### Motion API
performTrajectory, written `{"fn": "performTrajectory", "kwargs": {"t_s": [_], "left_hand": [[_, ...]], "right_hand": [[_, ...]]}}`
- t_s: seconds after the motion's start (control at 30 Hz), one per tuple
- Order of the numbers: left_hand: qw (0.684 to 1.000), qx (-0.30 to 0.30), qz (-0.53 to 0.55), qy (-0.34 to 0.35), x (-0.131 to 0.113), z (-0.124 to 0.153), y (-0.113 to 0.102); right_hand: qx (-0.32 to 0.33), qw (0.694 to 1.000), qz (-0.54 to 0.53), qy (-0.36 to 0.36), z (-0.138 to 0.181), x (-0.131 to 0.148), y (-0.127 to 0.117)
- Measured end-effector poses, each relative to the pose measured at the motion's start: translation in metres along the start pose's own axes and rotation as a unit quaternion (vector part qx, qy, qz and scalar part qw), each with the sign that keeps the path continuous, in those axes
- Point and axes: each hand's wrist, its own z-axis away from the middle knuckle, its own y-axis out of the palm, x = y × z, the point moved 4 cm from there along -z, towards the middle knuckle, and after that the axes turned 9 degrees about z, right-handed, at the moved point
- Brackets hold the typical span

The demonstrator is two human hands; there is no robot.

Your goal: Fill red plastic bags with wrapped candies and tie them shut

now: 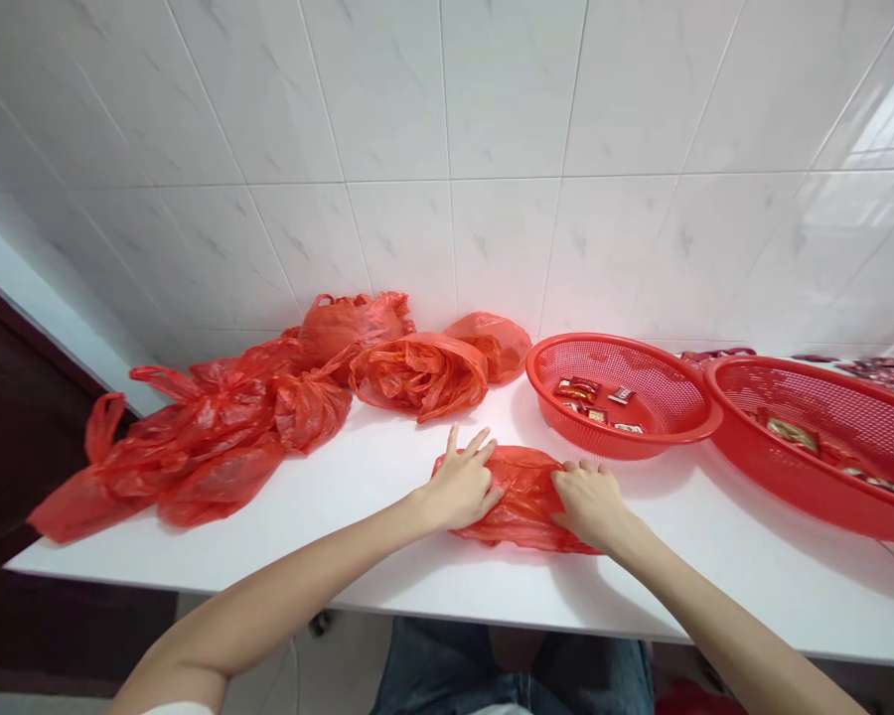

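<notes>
A crumpled red plastic bag [522, 497] lies on the white table in front of me. My left hand [462, 487] rests on the bag's left end, its fingers spread apart and the thumb against the plastic. At the right end, my right hand [592, 501] has its fingers curled into the bag and grips it. Whether anything is inside this bag cannot be made out.
Several tied, filled red bags [216, 427] are heaped at the left, with a bunched red bag [421, 372] beside them. A red basket [685, 435] holds a few small packets [581, 389]. Another red basket [805, 487] with packets stands farther right. White tiled wall [507, 238] rises behind.
</notes>
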Motion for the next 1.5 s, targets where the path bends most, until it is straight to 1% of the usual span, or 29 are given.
{"fn": "performTrajectory", "kwargs": {"t_s": [0.1, 0.17, 0.27, 0.33, 0.37, 0.4, 0.47, 0.57, 0.67, 0.73, 0.77, 0.83, 0.9, 0.97, 1.0, 1.07, 1.17, 1.27, 1.33, 1.4, 1.5], "left_hand": [[0.999, 0.026, 0.005, -0.027, 0.002, -0.001, -0.001], [0.997, 0.065, 0.003, -0.039, 0.006, 0.001, -0.004], [0.99, 0.11, -0.007, -0.083, 0.017, 0.005, -0.014], [0.988, 0.112, -0.016, -0.109, 0.023, 0.007, -0.024], [0.988, 0.106, -0.016, -0.109, 0.024, 0.008, -0.029], [0.99, 0.097, -0.013, -0.098, 0.024, 0.008, -0.033], [0.997, 0.063, 0.001, -0.053, 0.018, 0.009, -0.039], [0.999, -0.03, 0.009, 0.021, 0.004, 0.009, -0.041], [0.988, -0.127, -0.004, 0.085, -0.008, 0.008, -0.036], [0.98, -0.157, -0.006, 0.121, -0.013, 0.007, -0.03], [0.979, -0.154, 0.0, 0.131, -0.014, 0.006, -0.026], [0.985, -0.118, 0.015, 0.129, -0.015, 0.002, -0.019], [0.992, -0.066, 0.019, 0.103, -0.015, -0.003, -0.013], [0.997, -0.027, 0.006, 0.073, -0.013, -0.008, -0.01], [0.998, -0.015, -0.002, 0.059, -0.011, -0.01, -0.01], [0.999, -0.001, -0.012, 0.03, -0.007, -0.011, -0.011], [1.0, 0.019, -0.007, -0.015, 0.0, -0.009, -0.015], [0.997, 0.075, 0.007, -0.026, 0.004, -0.003, -0.017], [0.994, 0.105, 0.008, -0.028, 0.005, 0.002, -0.017], [0.993, 0.117, 0.005, -0.034, 0.005, 0.005, -0.018], [0.992, 0.115, -0.007, -0.043, 0.004, 0.005, -0.02]], "right_hand": [[0.029, 1.0, -0.002, 0.004, 0.001, -0.005, 0.004], [0.046, 0.999, -0.004, 0.007, 0.001, -0.011, 0.006], [0.059, 0.998, -0.003, 0.021, -0.001, -0.023, 0.007], [0.063, 0.998, -0.003, 0.031, -0.001, -0.03, 0.006], [0.063, 0.997, -0.004, 0.035, -0.001, -0.032, 0.006], [0.063, 0.997, -0.006, 0.037, 0.0, -0.034, 0.004], [0.058, 0.997, -0.013, 0.04, 0.003, -0.034, 0.001], [0.017, 0.999, -0.016, 0.048, 0.01, -0.031, -0.006], [-0.05, 0.997, 0.01, 0.059, 0.017, -0.025, -0.011], [-0.096, 0.994, 0.024, 0.045, 0.019, -0.019, -0.01], [-0.121, 0.992, 0.025, 0.024, 0.02, -0.016, -0.009], [-0.176, 0.984, 0.018, -0.039, 0.02, -0.009, -0.005], [-0.221, 0.968, 0.008, -0.115, 0.021, -0.002, -0.001], [-0.234, 0.957, 0.004, -0.173, 0.02, 0.002, 0.002], [-0.226, 0.956, 0.007, -0.188, 0.019, 0.003, 0.003], [-0.191, 0.963, 0.018, -0.187, 0.016, 0.002, 0.005], [-0.118, 0.982, 0.025, -0.144, 0.011, -0.003, 0.008], [-0.026, 0.995, 0.014, -0.098, 0.008, -0.006, 0.012], [0.018, 0.997, 0.012, -0.074, 0.007, -0.007, 0.015], [0.033, 0.997, 0.016, -0.061, 0.008, -0.006, 0.013], [0.036, 0.998, 0.023, -0.05, 0.011, -0.005, 0.007]]}}
